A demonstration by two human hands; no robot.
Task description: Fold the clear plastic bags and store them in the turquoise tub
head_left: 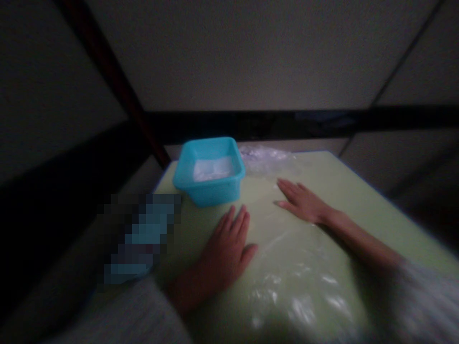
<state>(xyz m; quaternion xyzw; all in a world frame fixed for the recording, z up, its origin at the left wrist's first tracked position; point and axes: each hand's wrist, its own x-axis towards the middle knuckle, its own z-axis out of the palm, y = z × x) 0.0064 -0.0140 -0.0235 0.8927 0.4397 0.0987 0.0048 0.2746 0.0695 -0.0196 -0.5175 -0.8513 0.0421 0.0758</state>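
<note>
A clear plastic sheet or bag [297,277] lies on the pale green tabletop, its near part wrinkled and shiny. My left hand [229,246] rests palm down at its left side, fingers stretched out and holding nothing. Farther back on the right, my right hand [303,200] is flat too, with thumb and fingers apart, near the far part of the plastic. Just beyond my left fingertips stands a turquoise plastic basin [215,192]. White material [213,169] lies inside it; I cannot make out what it is.
More crumpled clear plastic [267,160] lies at the back of the table [358,205], right of the basin. A blurred-out bluish item [143,239] is at the left edge. A grey panelled wall [251,57] rises behind the table. The light is dim.
</note>
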